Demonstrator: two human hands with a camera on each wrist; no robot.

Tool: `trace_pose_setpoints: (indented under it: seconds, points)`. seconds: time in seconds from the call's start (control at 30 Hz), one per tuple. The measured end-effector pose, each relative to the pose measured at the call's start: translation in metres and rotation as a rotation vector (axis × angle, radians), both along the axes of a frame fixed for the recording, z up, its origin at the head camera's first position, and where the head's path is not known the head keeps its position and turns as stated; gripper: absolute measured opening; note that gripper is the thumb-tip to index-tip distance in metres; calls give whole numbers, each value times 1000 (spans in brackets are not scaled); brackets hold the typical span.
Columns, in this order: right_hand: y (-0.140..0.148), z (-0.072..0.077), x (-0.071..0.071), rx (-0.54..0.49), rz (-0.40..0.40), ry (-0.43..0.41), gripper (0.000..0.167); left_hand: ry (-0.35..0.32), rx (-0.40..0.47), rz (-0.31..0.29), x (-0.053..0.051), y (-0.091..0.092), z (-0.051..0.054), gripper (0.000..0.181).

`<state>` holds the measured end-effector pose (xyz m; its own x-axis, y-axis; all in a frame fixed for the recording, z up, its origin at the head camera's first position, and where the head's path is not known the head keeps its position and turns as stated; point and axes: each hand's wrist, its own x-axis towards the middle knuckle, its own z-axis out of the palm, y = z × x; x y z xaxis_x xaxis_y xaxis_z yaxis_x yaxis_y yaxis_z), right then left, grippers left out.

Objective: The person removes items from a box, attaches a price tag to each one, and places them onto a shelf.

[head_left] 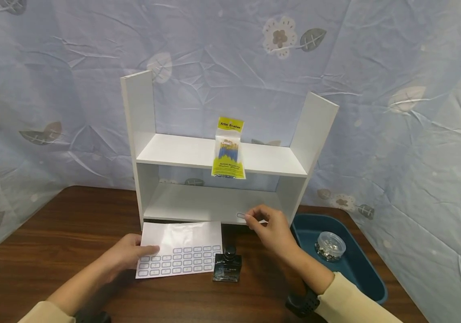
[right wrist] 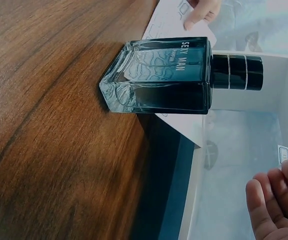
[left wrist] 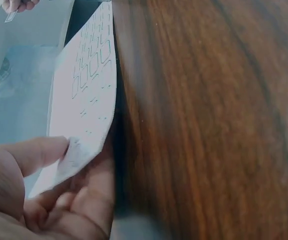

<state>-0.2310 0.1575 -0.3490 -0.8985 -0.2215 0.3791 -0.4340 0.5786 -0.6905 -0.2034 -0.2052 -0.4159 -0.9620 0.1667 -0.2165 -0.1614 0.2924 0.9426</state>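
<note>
My left hand (head_left: pixel 127 253) pinches the left edge of a white sheet of label stickers (head_left: pixel 182 237), thumb on top and fingers beneath, as the left wrist view shows. Rows of blue-bordered labels cover its lower half; blank backing shows above. Between thumb and fingertip, my right hand (head_left: pixel 270 226) pinches one small label sticker (right wrist: pixel 283 153) just in front of the lower shelf's edge. A dark glass perfume bottle (head_left: pixel 227 265) stands upright on the table by the sheet's right corner, between the hands.
A white two-tier shelf (head_left: pixel 214 202) stands behind the hands. A yellow-topped pack of artist brushes (head_left: pixel 229 150) hangs over its upper board. On the right, a blue tray (head_left: pixel 359 269) holds a clear round container (head_left: pixel 330 246) of small metal pieces. Patterned cloth (head_left: pixel 375 134) surrounds the wooden table (head_left: pixel 165 300).
</note>
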Motion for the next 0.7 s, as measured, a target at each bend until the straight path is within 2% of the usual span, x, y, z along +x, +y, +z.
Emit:
trace_pose_setpoints:
  seconds: [0.1, 0.3, 0.43, 0.57, 0.7]
  points:
    - [1, -1, 0, -5, 1, -8, 6, 33, -73, 47, -1, -1, 2, 34]
    - [3, -2, 0, -12, -4, -27, 6, 74, -280, 144, -3, -5, 5, 35]
    - [5, -2, 1, -19, -3, -27, 6, 103, -378, 163, -4, -8, 9, 36]
    - [9, -1, 2, -11, -2, -19, 7, 189, -515, 163, -6, -9, 14, 34]
    - [13, -3, 3, 3, 0, -6, 9, 331, -639, 177, -6, -5, 20, 32]
